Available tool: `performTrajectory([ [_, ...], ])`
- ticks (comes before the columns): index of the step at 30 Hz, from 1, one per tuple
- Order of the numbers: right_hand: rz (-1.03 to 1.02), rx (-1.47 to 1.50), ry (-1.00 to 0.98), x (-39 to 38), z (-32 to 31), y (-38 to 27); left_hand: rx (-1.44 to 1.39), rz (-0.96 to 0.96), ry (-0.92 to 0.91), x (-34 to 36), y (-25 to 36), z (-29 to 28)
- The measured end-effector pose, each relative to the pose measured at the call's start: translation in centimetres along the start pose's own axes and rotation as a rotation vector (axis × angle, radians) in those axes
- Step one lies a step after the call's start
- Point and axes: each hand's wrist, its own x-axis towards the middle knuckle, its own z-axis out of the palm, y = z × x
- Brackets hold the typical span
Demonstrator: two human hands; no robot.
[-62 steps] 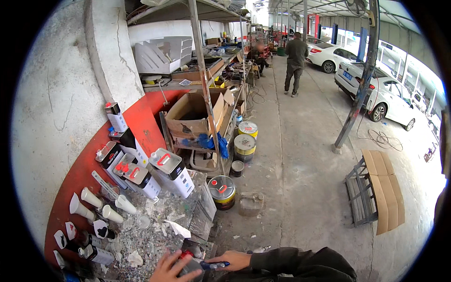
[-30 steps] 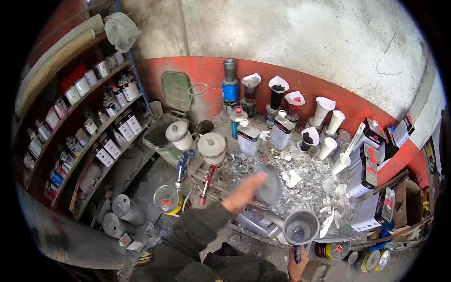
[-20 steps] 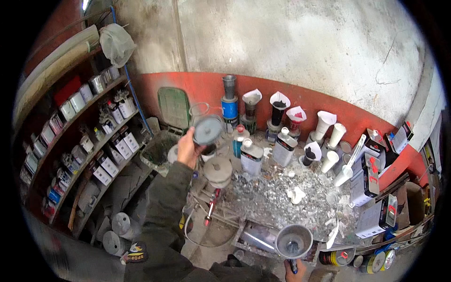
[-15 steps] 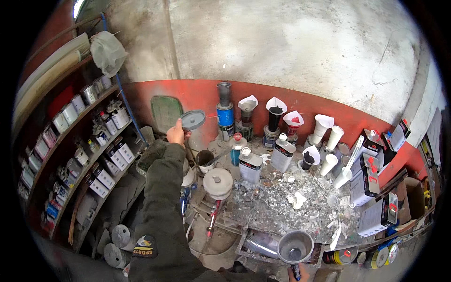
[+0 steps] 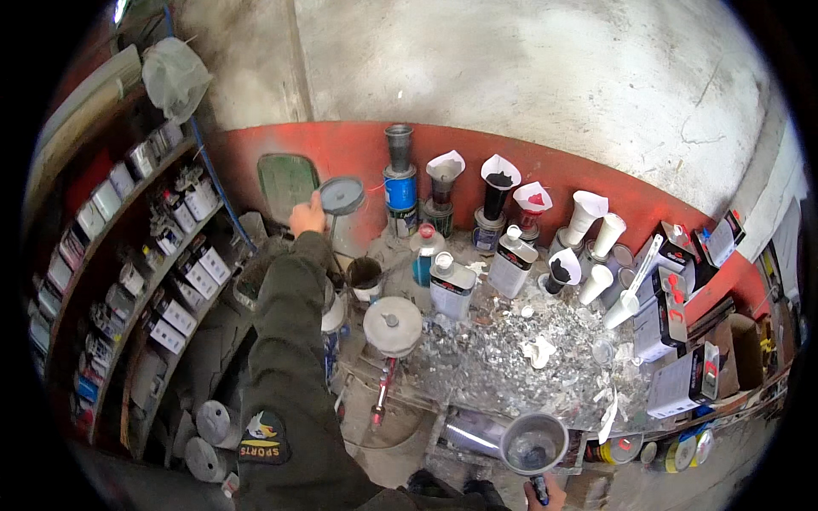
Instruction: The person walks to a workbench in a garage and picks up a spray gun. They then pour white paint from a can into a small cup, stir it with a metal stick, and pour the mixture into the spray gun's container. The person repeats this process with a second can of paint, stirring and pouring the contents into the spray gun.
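Note:
Out ahead on the left, my left hand [image 5: 307, 217] holds a round grey cup lid [image 5: 342, 197] by its edge, thumb and fingers closed on it. At the lower edge, my right hand [image 5: 550, 494] grips the dark handle of a spray gun whose grey cup [image 5: 533, 444] is open at the top. Some residue shows inside the cup; the rest of this gun is hidden beneath it. Between my hands stands another spray gun [image 5: 385, 392], its red and silver body below a cup with a pale, dusty lid [image 5: 393, 325].
A paint-spattered bench [image 5: 486, 366] holds metal solvent cans [image 5: 452, 289], white cups [image 5: 595, 285] and paper strainers [image 5: 497, 177] on tins along the red wall. Shelves of cans [image 5: 128, 281] stand left. A cardboard box [image 5: 750, 353] sits far right; buckets [image 5: 366, 277] stand below the lid.
The view has tilted slightly, so the background sits higher and further left. My left hand and the lid appear a little higher. The open cup has hardly moved; both grips hold.

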Motion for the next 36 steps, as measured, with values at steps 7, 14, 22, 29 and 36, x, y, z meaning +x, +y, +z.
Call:
performTrajectory([
  [7, -0.306, -0.023, -0.211, 4.7, -2.5, -2.5, 0.432, 0.149, 0.132, -1.6, -1.5, -7.8],
  [14, -0.561, -0.003, -0.52, 8.1, -1.7, -1.3, 0.121, 0.833, -0.515, -33.0, 9.8, -17.7],
  [22, -0.902, -0.156, -1.18, 6.8, 3.7, -0.2, 0.597, 0.806, -0.942, -58.7, 4.7, -26.1],
  [29, -1.29, -0.403, -1.681, -1.9, 11.4, -3.8, 0.77, 0.576, -0.657, -71.5, -0.8, -34.1],
  [36, -1.492, -0.572, -1.88, -13.0, 15.9, -4.8, 0.779, 0.151, -0.47, -80.8, -1.6, -42.5],
])
